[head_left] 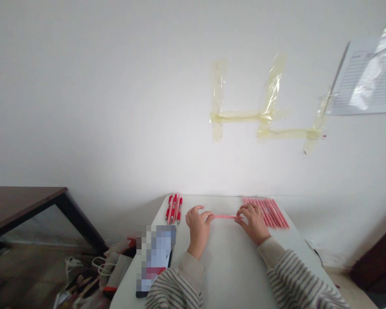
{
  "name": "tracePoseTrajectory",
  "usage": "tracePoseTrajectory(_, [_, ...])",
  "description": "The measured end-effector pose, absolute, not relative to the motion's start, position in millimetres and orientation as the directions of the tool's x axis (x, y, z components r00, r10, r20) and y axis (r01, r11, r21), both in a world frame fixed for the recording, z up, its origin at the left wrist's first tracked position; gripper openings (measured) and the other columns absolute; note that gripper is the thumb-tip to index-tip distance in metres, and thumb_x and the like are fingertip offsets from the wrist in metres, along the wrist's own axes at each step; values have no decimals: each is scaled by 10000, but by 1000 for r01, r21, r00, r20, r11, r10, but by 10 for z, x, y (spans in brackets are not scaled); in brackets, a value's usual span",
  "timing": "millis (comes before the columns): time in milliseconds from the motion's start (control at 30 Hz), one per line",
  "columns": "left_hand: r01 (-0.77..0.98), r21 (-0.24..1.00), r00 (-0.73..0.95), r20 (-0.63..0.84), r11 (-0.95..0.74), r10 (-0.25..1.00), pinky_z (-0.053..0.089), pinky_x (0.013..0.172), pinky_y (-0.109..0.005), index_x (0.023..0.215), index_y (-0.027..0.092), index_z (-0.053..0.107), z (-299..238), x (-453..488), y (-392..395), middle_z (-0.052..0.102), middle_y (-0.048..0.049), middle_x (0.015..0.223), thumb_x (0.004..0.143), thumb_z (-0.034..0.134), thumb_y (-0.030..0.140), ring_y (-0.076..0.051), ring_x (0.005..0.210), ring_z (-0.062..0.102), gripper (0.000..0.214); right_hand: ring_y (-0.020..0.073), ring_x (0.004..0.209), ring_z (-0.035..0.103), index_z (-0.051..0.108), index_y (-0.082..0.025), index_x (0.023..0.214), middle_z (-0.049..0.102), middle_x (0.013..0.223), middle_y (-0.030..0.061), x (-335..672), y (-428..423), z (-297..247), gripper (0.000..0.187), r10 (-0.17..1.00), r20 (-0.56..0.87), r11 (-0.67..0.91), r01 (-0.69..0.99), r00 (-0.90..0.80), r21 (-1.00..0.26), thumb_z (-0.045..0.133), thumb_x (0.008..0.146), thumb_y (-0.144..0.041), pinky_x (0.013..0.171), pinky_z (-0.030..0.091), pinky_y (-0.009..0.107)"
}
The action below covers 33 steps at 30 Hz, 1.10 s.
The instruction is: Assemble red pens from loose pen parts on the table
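A slim pink pen (224, 216) is held level above the white table, one end in each hand. My left hand (199, 227) pinches its left end between thumb and fingertips. At the other end, my right hand (253, 222) grips it with thumb and fingers, which hide that tip. Just beyond my right hand lies a slanted row of several pink pens (275, 213), partly covered by the hand. To the left of my left hand is a small group of red and pink pens (174, 209), lying side by side near the far edge.
A phone-like device (161, 253), partly pixelated, lies on the white table (234, 274) by my left forearm. The wall with yellowed tape (238, 116) and a paper sheet (366, 77) rises behind. Bags (116, 266) and a dark table (25, 201) are at the left.
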<state>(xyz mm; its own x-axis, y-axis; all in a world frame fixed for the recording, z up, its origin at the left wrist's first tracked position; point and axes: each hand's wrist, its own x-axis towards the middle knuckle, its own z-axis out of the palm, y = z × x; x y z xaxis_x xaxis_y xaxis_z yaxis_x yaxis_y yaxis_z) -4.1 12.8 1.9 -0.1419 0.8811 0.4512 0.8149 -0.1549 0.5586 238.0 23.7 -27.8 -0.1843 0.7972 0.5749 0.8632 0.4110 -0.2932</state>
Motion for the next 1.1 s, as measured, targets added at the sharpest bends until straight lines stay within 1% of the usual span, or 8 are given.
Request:
tracePoseTrajectory(100, [818, 553, -139, 452, -154, 881, 360, 1079, -498, 847, 338, 805, 24, -43, 130, 622, -43, 1198, 802, 735, 343, -273, 1177, 481, 84, 319, 1169, 495, 680, -287, 971, 638, 1132, 66, 2373, 233, -280, 207, 794, 575, 417, 865, -198, -280, 661, 880, -472, 1020, 391, 547])
tracePoseTrajectory(233, [819, 552, -141, 461, -159, 876, 357, 1083, -495, 853, 344, 804, 10, -48, 135, 620, -43, 1201, 804, 732, 353, -273, 1176, 480, 87, 312, 1164, 506, 710, -325, 1081, 641, 1141, 73, 2372, 238, -303, 263, 786, 585, 414, 873, -199, -260, 597, 919, -499, 1018, 406, 548])
tracePoseTrajectory(333, [821, 545, -134, 472, -169, 871, 367, 1073, -494, 852, 341, 805, 0, -53, 139, 621, -46, 1196, 807, 728, 360, -272, 1171, 480, 91, 306, 1175, 493, 751, -345, 979, 642, 1165, 68, 2371, 241, -315, 260, 802, 559, 409, 874, -208, -262, 510, 973, -444, 1015, 409, 559])
tracePoseTrajectory(400, [822, 542, -130, 476, -174, 870, 366, 1072, -497, 854, 342, 804, -7, -56, 141, 620, -45, 1194, 809, 725, 362, -272, 1172, 479, 93, 313, 1197, 472, 754, -320, 880, 641, 1184, 69, 2367, 240, -315, 297, 809, 548, 412, 870, -213, -269, 494, 983, -423, 1016, 408, 570])
tracePoseTrajectory(467, [822, 542, -130, 480, -177, 867, 360, 1072, -497, 857, 337, 804, -18, -58, 144, 617, -48, 1192, 808, 723, 361, -273, 1171, 475, 97, 318, 1213, 459, 741, -295, 853, 642, 1192, 75, 2357, 237, -311, 291, 804, 554, 422, 864, -216, -275, 506, 980, -410, 1019, 409, 570])
tracePoseTrajectory(833, [844, 512, -136, 491, -159, 860, 363, 1057, -475, 848, 348, 792, -47, -58, 156, 624, -37, 1181, 814, 713, 367, -263, 1151, 483, 88, 292, 1200, 487, 669, -271, 957, 646, 1149, 71, 2326, 220, -297, 105, 793, 574, 428, 857, -203, -287, 605, 923, -347, 1006, 425, 496])
tracePoseTrajectory(1033, [828, 527, -118, 496, -191, 860, 359, 1059, -478, 858, 346, 798, -31, -60, 146, 628, -40, 1193, 820, 710, 364, -268, 1165, 486, 97, 315, 1210, 463, 688, -288, 1109, 645, 1171, 84, 2327, 217, -318, 247, 793, 575, 442, 840, -201, -316, 598, 934, -437, 1048, 404, 551])
tracePoseTrajectory(1100, [822, 534, -114, 493, -197, 862, 359, 1058, -477, 850, 348, 800, -23, -59, 141, 630, -35, 1194, 816, 717, 356, -267, 1166, 488, 90, 322, 1234, 443, 722, -307, 1049, 644, 1187, 80, 2327, 218, -329, 237, 796, 571, 441, 840, -204, -315, 539, 968, -434, 1057, 396, 567])
